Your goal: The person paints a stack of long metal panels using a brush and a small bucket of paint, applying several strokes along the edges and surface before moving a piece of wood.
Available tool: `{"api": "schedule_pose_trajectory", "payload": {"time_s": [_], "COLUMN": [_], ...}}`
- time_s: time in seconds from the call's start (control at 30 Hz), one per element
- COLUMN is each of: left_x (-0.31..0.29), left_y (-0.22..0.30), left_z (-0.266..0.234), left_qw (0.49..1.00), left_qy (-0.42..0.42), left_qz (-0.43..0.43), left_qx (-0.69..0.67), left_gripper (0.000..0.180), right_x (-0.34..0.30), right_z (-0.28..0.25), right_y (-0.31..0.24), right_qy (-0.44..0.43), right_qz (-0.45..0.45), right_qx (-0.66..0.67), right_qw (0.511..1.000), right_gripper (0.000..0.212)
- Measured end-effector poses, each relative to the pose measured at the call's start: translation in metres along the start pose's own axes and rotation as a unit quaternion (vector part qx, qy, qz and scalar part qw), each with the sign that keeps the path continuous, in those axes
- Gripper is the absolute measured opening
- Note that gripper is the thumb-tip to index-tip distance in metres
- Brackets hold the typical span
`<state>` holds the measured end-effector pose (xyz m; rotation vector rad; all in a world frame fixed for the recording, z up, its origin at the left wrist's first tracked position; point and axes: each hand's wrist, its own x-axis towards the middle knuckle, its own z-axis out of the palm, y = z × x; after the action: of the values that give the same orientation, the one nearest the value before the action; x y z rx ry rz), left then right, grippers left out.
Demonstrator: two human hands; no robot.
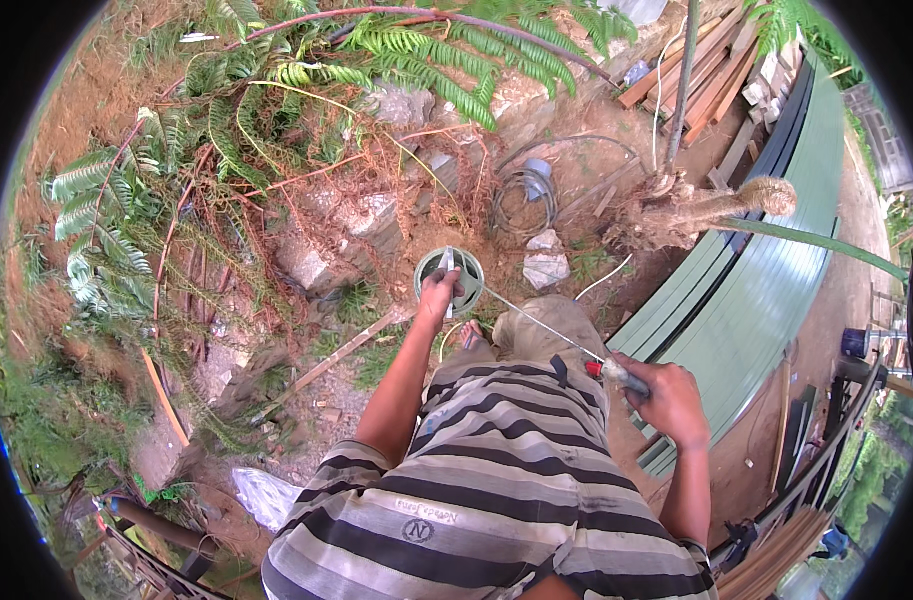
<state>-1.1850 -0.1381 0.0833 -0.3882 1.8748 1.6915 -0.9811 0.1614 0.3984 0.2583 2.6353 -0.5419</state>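
Observation:
My left hand (439, 292) is closed at a round, pale green container (422, 270), seen from above. Its fingers grip a pale flat strip (449, 257) that lies across the opening; the container's inside is mostly hidden. Off to the right, my right hand (668, 396) wraps round the grey handle (633, 382) of a tool with a red part (594, 369) near its front. A long, thin whitish rod or cord (536, 322) runs from that tool to the container's right side. Too little shows to tell the tool's kind.
Long green sheets (746, 330) lie along the right, beside a cut fern trunk (696, 210). Planks (711, 75) are stacked at the far right. Fern fronds (226, 130) cover the left bank. A coiled hose (524, 205) and a stone (546, 262) lie beyond the container.

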Motion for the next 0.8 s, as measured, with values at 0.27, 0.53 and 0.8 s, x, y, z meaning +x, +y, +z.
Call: {"api": "schedule_pose_trajectory", "payload": {"time_s": [0.27,0.53,0.8], "left_x": [0.009,0.027,0.023], "left_y": [0.074,0.159,0.264], "left_z": [0.069,0.138,0.180], "left_qw": [0.996,0.985,0.947], "left_qy": [-0.087,-0.113,-0.174], "left_qz": [0.001,0.128,0.267], "left_qx": [-0.014,0.020,0.036], "left_gripper": [0.030,0.029,0.027], "right_x": [0.040,0.100,0.122], "right_z": [-0.049,-0.097,-0.113], "right_y": [0.027,-0.013,-0.017], "right_qy": [0.030,0.305,0.377], "right_qz": [-0.033,-0.156,-0.330], "right_qx": [0.066,0.314,0.235], "right_qw": [0.997,0.885,0.833], "right_gripper": [0.047,0.036,0.065]}}
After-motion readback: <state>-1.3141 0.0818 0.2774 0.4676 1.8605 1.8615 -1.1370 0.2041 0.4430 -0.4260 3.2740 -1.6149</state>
